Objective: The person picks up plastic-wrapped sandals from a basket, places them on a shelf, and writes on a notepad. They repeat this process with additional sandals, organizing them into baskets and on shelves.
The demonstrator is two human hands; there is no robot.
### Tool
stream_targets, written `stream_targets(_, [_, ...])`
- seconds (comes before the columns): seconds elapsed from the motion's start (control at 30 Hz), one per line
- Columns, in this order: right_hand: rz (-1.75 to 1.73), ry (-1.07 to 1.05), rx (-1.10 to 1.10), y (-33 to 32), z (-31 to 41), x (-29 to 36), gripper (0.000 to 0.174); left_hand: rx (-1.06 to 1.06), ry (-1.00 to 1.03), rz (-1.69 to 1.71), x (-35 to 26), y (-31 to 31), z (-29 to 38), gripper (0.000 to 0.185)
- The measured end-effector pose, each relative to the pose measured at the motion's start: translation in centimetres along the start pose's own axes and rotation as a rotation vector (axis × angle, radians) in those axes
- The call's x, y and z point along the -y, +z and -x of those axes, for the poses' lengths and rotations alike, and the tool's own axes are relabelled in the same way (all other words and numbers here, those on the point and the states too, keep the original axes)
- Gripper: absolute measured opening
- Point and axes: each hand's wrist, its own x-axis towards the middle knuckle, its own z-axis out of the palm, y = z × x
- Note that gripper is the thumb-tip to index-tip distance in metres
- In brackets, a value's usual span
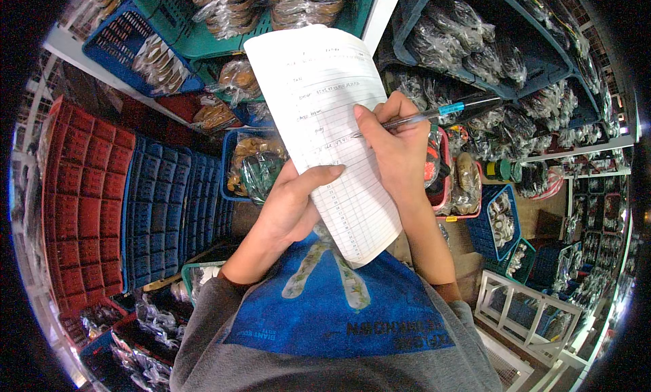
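Note:
My left hand (pixel 300 204) grips a lined paper notebook (pixel 351 198) by its left side, with the thumb lying across the page. Handwriting fills several lines of the upper page, and a printed column runs down the lower part. A clear ballpoint pen (pixel 422 118) with a blue band is held in my right hand (pixel 399 143). Its tip is at the page beside a handwritten line, and the side of the hand rests on the paper. The notebook is tilted in front of my chest.
Plastic baskets hold bagged footwear: a green one (pixel 218 47) ahead, a dark blue one (pixel 402 36) at upper right, and a pink one (pixel 480 178) to the right. Stacked red crates (pixel 86 204) and blue crates (pixel 155 209) stand at left. A white metal frame (pixel 529 310) is at lower right.

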Motion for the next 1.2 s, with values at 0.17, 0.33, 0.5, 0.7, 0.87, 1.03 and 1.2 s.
stream_targets(0.17, [-0.017,0.000,0.004,-0.14,0.06,-0.03,0.028,-0.003,-0.001,0.003,0.05,0.02,-0.07,0.044])
stream_targets(0.33, [-0.021,0.014,-0.001,-0.18,0.08,0.10,0.027,0.005,-0.004,0.008,0.09,0.03,-0.12,0.044])
stream_targets(0.5, [-0.012,0.025,-0.007,-0.19,0.09,0.21,0.026,0.004,-0.012,0.001,0.14,0.02,-0.15,0.043])
stream_targets(0.7, [-0.019,-0.002,-0.010,0.00,0.26,0.04,0.033,0.002,-0.006,-0.002,0.30,-0.07,-0.13,0.044])
stream_targets(0.87, [0.000,0.012,-0.016,-0.26,0.29,-0.16,0.029,0.007,-0.009,0.001,0.40,-0.14,-0.15,0.045])
stream_targets(1.03, [0.007,0.024,-0.018,-0.56,0.47,-0.17,0.027,0.011,-0.014,0.003,0.51,-0.08,-0.09,0.044])
stream_targets(1.2, [0.011,0.022,-0.018,-0.68,0.57,-0.17,0.027,-0.011,-0.012,-0.003,0.67,0.00,0.03,0.044])
